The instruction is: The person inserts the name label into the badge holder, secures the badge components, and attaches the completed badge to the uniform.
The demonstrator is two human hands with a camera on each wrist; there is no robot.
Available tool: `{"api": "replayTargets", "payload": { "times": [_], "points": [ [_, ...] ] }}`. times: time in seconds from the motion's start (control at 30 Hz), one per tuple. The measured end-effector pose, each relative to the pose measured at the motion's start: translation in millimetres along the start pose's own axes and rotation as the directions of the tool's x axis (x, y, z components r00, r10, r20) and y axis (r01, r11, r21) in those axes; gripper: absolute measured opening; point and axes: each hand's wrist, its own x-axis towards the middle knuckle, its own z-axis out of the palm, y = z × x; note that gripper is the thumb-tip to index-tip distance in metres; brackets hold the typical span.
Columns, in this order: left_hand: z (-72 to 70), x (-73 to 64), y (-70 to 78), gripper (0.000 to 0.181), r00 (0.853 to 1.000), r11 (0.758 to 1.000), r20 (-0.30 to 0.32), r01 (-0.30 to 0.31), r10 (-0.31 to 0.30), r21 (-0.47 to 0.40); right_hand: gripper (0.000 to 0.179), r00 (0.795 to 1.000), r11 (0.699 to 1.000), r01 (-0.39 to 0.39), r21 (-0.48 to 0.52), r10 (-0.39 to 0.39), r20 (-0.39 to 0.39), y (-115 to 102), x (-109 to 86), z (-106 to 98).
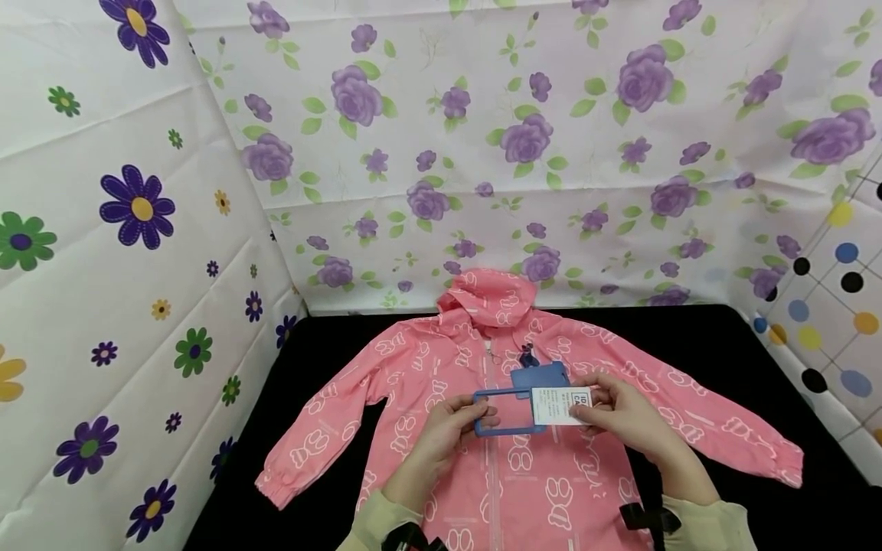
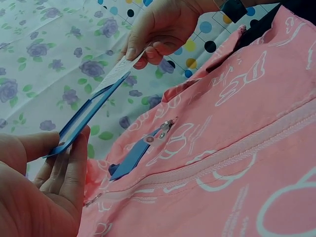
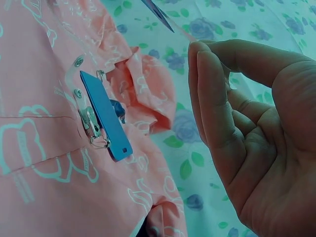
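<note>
My left hand point(image 1: 448, 425) pinches one end of a blue rectangular card frame point(image 1: 506, 432) between thumb and fingers. A white card point(image 1: 551, 405) printed with "ID CARD" lies across the frame's other end, partly overlapping it. Thumb and fingers of my right hand point(image 1: 623, 413) pinch the card's outer end. In the left wrist view the card point(image 2: 116, 76) slants up from the frame's far end. Behind both, a blue flat panel point(image 1: 540, 375) rests on the pink jacket point(image 1: 496, 474); a metal clip point(image 3: 91, 123) and a small dark blue charm point(image 3: 117, 109) are beside it.
The hooded jacket lies spread front up on a black tabletop point(image 1: 689, 337), sleeves out to both sides. Floral cloth point(image 1: 427, 153) hangs behind, a daisy-print cloth point(image 1: 158, 291) at left and a dotted cloth point(image 1: 834, 306) at right.
</note>
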Motion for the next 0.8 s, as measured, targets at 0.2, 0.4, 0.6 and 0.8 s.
{"api": "replayTargets", "payload": {
  "times": [0.2,0.4,0.6,0.8],
  "points": [
    [1.8,-0.3,1.9,0.037,1.000,1.000,0.003,0.010,-0.010,0.012,0.047,0.999,1.000,0.023,0.006,-0.023,0.025,-4.9,-1.4,1.8],
    [3.1,1.2,3.7,0.037,1.000,1.000,0.007,0.005,-0.005,0.002,0.053,1.000,1.000,0.021,-0.023,-0.021,0.020,-3.9,1.4,2.9],
    [4.7,-0.7,2.7,0.033,1.000,1.000,0.002,0.018,-0.018,-0.006,0.065,0.999,0.999,0.042,-0.010,-0.042,0.033,-2.5,1.5,5.3],
    [6.6,-3.0,0.1,0.030,0.999,0.999,0.017,0.032,-0.032,-0.013,0.071,0.998,0.999,0.049,-0.012,-0.048,0.045,-2.0,1.1,11.8]
  ]
}}
